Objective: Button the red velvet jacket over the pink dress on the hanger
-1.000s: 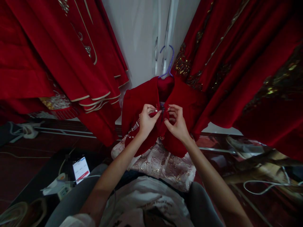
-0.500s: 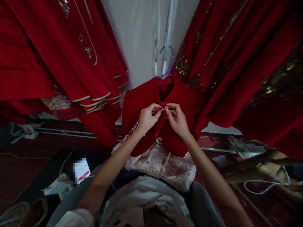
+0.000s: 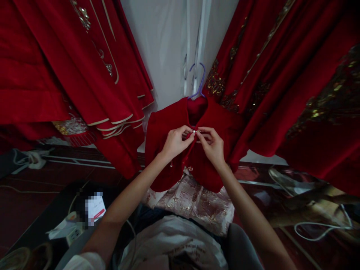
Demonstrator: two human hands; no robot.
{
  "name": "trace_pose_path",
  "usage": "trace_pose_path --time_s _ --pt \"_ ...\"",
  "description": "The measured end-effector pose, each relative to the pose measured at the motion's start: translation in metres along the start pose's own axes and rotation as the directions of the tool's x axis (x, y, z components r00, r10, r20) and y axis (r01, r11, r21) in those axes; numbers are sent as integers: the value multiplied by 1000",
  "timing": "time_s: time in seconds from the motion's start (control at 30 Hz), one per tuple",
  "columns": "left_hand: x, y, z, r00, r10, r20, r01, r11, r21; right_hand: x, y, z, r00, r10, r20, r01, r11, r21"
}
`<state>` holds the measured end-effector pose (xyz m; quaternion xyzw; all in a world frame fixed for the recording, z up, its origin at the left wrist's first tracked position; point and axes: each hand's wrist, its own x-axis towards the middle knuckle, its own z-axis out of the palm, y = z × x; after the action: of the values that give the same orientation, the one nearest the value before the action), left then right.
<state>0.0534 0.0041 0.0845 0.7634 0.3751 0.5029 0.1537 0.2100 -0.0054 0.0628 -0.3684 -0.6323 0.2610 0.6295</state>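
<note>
A short red jacket (image 3: 165,112) hangs from a purple hanger (image 3: 201,80) in front of me, its lower part over a pale, shiny patterned cloth (image 3: 197,204) on my lap. At the top of its front opening, my left hand (image 3: 177,141) pinches the left edge by a white pearl button (image 3: 194,131). Just beside it, my right hand (image 3: 211,144) pinches the right edge at a small beaded ornament (image 3: 198,131). The fingertips of both hands nearly meet. Lower on the opening shows another beaded flower ornament (image 3: 190,168). What lies under the fingers is partly hidden.
Red garments with pale edging (image 3: 112,93) hang at left; red ones with gold sequins (image 3: 281,93) hang at right. Behind stands a white cabinet (image 3: 160,45). A lit phone (image 3: 97,206) and a power strip (image 3: 73,233) lie at lower left. A white cable (image 3: 317,227) lies at right.
The view has tilted slightly, so the jacket and hands sit a little lower. Both hands stay at the top of the opening; the pearl now shows more clearly between the fingertips.
</note>
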Motion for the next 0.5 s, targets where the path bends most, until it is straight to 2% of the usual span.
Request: trace_pose_path --time_s 0.17,0.37,0.5 --pt "2 -3 2 1000 13 7 -14 997 80 -1 4 0 1000 9 -17 -8 998 66" --pt "3 -1 -1 991 105 79 -114 986 119 2 5 5 996 -8 -93 15 997 75" --pt "5 2 -2 988 114 108 -127 984 123 3 5 7 991 14 -132 0 995 103"
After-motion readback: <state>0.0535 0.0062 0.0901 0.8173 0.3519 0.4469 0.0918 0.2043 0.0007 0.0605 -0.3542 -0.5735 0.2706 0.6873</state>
